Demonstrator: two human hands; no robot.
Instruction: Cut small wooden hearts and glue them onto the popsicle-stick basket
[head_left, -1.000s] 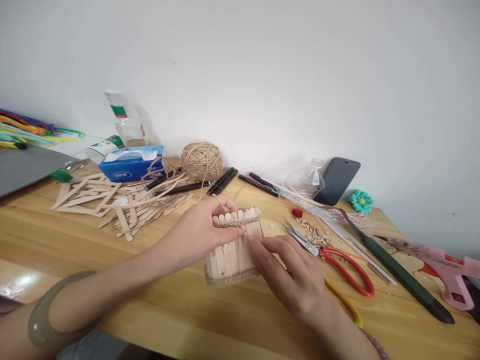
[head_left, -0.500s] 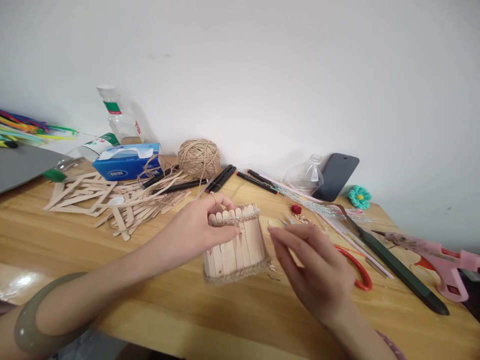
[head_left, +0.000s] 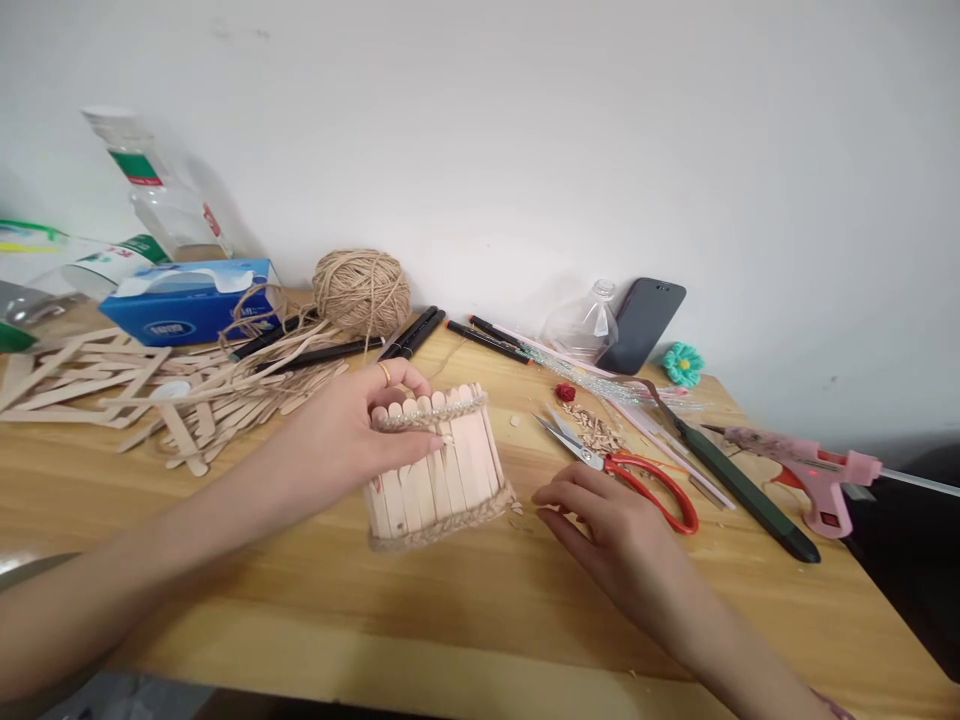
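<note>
My left hand (head_left: 390, 410) is closed around a small holder made of craft sticks (head_left: 427, 480), thumb on its front and fingers behind the rounded stick tops. Braided twine with a pearly strand runs near its top, and another twine braid rings the bottom. The holder is tilted slightly, over the table. To its right, my right hand (head_left: 600, 530) hovers low over the wood, fingers loosely curled, with a small gap between thumb and forefinger and nothing visible in it. Red-handled scissors (head_left: 652, 485) lie just behind that hand, blades pointing left.
Loose craft sticks (head_left: 180, 420), a blue tissue box (head_left: 187, 305) and a twine ball (head_left: 361, 290) lie left and behind. Black markers (head_left: 416, 332), a phone (head_left: 643, 325), a red rosette (head_left: 565, 392) and wood scraps (head_left: 596, 430) lie behind. A pink glue gun (head_left: 817, 475) is at right.
My right hand has moved down toward the table, and its thumb and forefinger have parted slightly. The scissors are now more in sight. My left hand keeps hold of the holder while the view has shifted right.
</note>
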